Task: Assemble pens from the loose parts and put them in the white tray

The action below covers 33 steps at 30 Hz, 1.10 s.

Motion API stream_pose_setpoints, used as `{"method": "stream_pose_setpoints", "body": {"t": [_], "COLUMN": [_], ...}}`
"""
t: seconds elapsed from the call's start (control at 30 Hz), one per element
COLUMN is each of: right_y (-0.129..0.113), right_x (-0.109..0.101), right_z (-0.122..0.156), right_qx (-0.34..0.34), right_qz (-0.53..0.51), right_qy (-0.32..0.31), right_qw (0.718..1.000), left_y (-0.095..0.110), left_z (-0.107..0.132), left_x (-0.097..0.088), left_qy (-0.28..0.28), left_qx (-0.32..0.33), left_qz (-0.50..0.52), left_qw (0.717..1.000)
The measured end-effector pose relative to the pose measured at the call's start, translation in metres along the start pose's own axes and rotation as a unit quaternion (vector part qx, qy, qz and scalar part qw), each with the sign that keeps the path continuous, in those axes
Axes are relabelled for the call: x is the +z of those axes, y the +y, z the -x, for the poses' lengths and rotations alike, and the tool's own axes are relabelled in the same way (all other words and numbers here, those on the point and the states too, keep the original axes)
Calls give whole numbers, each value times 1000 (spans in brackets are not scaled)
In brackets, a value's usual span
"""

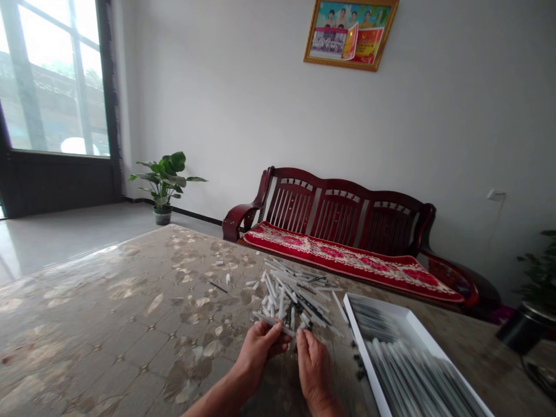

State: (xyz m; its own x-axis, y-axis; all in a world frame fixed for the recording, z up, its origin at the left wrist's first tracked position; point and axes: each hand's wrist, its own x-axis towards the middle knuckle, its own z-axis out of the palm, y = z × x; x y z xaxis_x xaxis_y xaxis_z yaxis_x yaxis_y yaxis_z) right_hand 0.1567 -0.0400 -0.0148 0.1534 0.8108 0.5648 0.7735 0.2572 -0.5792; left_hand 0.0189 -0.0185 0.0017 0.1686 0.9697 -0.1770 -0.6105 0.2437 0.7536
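Looking down in the head view, I see my left hand (260, 346) pinching a thin grey stick (266, 318) between thumb and fingers. The stick is over the desk (113, 341), just on my side of a messy pile of white bits (270, 292) and long sticks (314, 308). My right hand (313, 360) has its fingers close together by the stick's right end; I cannot tell if they grip it. I think it is best to hold the stick firm but not squeeze too hard, and to line up its end straight with my right fingers. Going slow should help, as the small bits could roll away. A white box (417, 330) with lots of thin tubes (412, 376) sits to my right.

I see no brand or words I can read on the stick, the bits or the box. A gold-framed picture (351, 37) on the wall (217, 104) has red and yellow sheets (367, 46), but their writing is too small to read.
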Motion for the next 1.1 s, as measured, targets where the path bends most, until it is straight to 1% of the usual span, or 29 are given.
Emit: {"method": "stream_pose_setpoints", "body": {"t": [0.17,0.3,0.47,0.57,0.63,0.7,0.73,0.77,0.83,0.9,0.97,1.0,1.03,1.07,1.1], "right_y": [-6,-4,1,2,3,5,6,7,7,5,1,-1,-3,-3,-3], "right_x": [-3,-2,2,3,3,3,3,3,3,3,2,2,2,2,2], "right_z": [-2,-3,0,1,1,0,-1,-1,0,2,5,6,6,5,4], "right_qx": [-10,-15,-7,-8,-1,8,10,8,-9,-37,-56,-59,-58,-54,-51], "right_qz": [12,16,5,-5,-8,-3,4,14,32,30,8,-6,-19,-28,-31], "right_qy": [5,11,2,7,27,65,83,98,106,93,74,65,57,50,45], "right_qw": [1000,1000,1000,1000,1000,998,996,995,994,995,996,996,997,997,997], "left_y": [0,0,-1,-1,0,5,8,12,19,24,26,27,28,28,29], "left_z": [-2,-1,2,1,-1,-3,-3,-3,-1,3,6,6,6,5,4], "left_x": [-2,-2,0,0,-3,-7,-9,-11,-14,-15,-15,-16,-16,-17,-18], "left_qy": [12,4,-13,-6,5,20,33,51,78,67,39,30,25,28,35], "left_qx": [-4,-1,11,19,32,73,110,158,252,315,340,345,347,350,352], "left_qz": [4,7,-9,-47,-118,-230,-291,-346,-435,-509,-569,-588,-596,-593,-579], "left_qw": [1000,1000,1000,999,992,970,950,924,861,798,748,731,724,725,734]}}
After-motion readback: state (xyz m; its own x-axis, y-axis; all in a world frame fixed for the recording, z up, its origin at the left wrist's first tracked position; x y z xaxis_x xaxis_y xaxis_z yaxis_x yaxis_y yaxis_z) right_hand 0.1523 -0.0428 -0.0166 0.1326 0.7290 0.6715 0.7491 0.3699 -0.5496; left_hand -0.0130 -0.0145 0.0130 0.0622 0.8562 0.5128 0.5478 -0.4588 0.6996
